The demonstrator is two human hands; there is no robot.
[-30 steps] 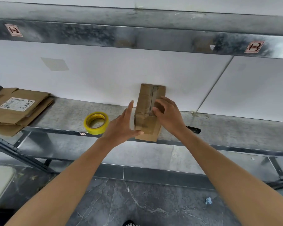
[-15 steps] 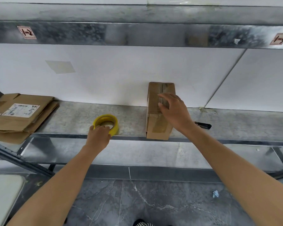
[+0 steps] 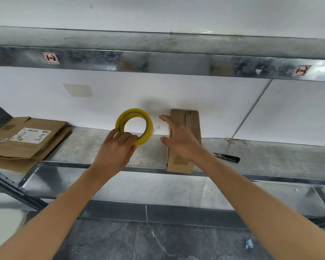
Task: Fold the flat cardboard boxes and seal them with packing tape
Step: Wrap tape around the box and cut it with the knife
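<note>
A small folded cardboard box [image 3: 191, 121] stands on the metal shelf [image 3: 83, 145], its back end against the white wall and its front end at the shelf edge. My left hand [image 3: 116, 147] grips a yellow roll of packing tape [image 3: 134, 126] by its lower rim and holds it upright above the shelf, left of the box. My right hand [image 3: 178, 137] hovers in front of the box's left side with fingers spread and thumb out, holding nothing. A strip of tape shows on the box's front face.
A stack of flat cardboard boxes [image 3: 24, 141] with a white label lies at the shelf's left end. Small black snips [image 3: 227, 157] lie on the shelf right of the box. An upper shelf beam [image 3: 158, 61] runs overhead. Grey floor lies below.
My left hand took hold of the tape roll on the shelf and lifted it up and to the right, toward the box. My right hand came off the box top and opened.
</note>
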